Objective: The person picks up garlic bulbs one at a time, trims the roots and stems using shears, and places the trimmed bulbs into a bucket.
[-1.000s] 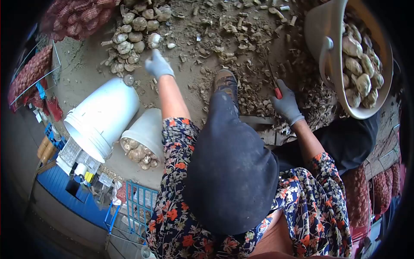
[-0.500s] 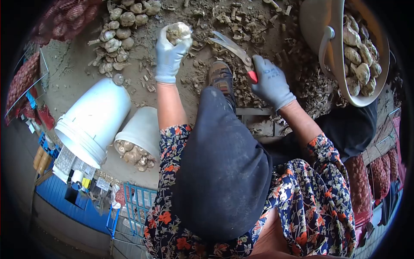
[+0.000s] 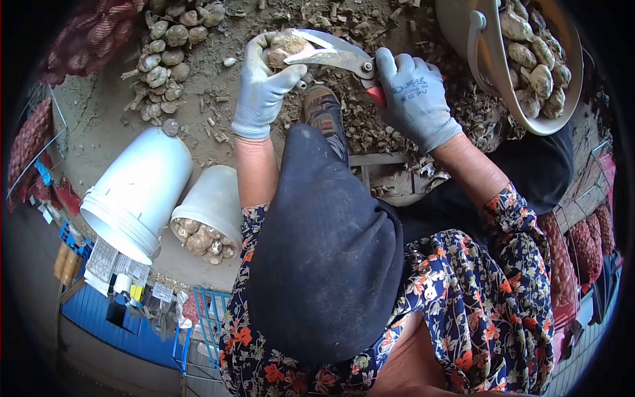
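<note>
In a grey-blue work glove, my left hand (image 3: 260, 92) is wrapped round a garlic bulb (image 3: 286, 47), its root side facing right. My right hand (image 3: 415, 99), gloved the same way, grips the red handles of a pair of pruning shears (image 3: 340, 54). The shears' blades are parted and lie right at the bulb, one along its upper side and the other close under it near my left thumb. Most of the handles are hidden inside my right glove.
Garlic bulbs (image 3: 173, 55) lie heaped at upper left beside a red mesh sack (image 3: 92, 33). A tipped beige bucket (image 3: 574, 99) at upper right holds garlic. Two white buckets (image 3: 142, 188) (image 3: 215, 192) lie at left, the smaller with bulbs at its mouth. Dry trimmings (image 3: 370, 135) cover the ground.
My right hand has brought the shears left and up to the bulb, blades now around its side. My left hand has turned the bulb toward the blades. The view has shifted slightly.
</note>
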`<state>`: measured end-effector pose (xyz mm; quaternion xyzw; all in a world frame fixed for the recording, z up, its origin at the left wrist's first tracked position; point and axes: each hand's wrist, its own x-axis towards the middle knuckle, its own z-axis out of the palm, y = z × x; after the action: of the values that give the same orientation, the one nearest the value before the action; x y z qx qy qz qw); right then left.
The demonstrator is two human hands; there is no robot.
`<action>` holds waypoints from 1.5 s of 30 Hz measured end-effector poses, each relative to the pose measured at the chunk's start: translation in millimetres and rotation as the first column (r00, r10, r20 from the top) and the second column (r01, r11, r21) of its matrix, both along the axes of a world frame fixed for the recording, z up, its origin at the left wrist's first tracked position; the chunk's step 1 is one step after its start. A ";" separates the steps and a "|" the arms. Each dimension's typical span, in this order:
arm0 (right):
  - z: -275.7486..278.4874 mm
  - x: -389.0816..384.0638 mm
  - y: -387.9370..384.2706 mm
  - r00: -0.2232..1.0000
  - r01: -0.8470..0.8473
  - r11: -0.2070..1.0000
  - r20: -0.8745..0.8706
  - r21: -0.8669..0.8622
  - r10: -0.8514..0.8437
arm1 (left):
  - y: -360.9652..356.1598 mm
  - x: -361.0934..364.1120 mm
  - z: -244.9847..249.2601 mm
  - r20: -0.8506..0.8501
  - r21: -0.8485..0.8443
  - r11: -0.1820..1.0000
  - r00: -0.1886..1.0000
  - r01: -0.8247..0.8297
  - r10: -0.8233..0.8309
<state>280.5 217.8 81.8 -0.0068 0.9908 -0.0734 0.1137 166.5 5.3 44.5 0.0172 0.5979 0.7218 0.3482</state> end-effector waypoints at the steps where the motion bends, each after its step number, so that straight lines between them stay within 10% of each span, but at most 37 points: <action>1: 1.6 2.3 -0.5 1.000 0.010 1.000 0.027 -0.016 -0.010 | 2.4 1.0 -2.5 -0.069 -0.011 1.000 0.998 -0.012 0.011; 5: -3.4 10.3 0.0 0.996 0.005 0.999 0.088 -0.039 -0.002 | 0.3 3.2 -6.7 0.035 -0.041 0.989 0.990 0.139 -0.138; 11: 2.6 7.8 12.4 0.968 -0.107 0.990 0.217 -0.090 0.124 | -7.8 -0.6 -3.7 -0.253 -0.288 0.900 0.880 0.328 -0.402; 27: -32.6 52.2 12.6 0.871 0.215 0.922 0.491 -0.322 -0.031 | -17.1 12.8 -22.9 0.184 0.186 0.931 0.920 0.314 -0.347; 37: -14.1 34.2 0.9 0.968 0.064 0.965 0.249 -0.256 0.001 | 1.1 10.4 0.4 -0.008 -0.240 0.850 0.874 0.470 -0.486; 43: -41.9 36.3 -2.8 0.814 0.425 0.836 0.551 -0.347 -0.184 | 0.9 17.4 -19.6 -0.099 -0.129 0.938 0.937 0.321 -0.334; 45: -39.9 52.0 -1.2 0.816 0.524 0.762 0.482 -0.381 -0.320 | 5.2 29.4 -20.5 0.204 0.185 0.979 0.978 -0.086 0.047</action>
<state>332.5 216.7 41.9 0.2070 0.8692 -0.3497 0.2818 196.0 10.6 24.0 -0.0413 0.4874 0.7859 0.3783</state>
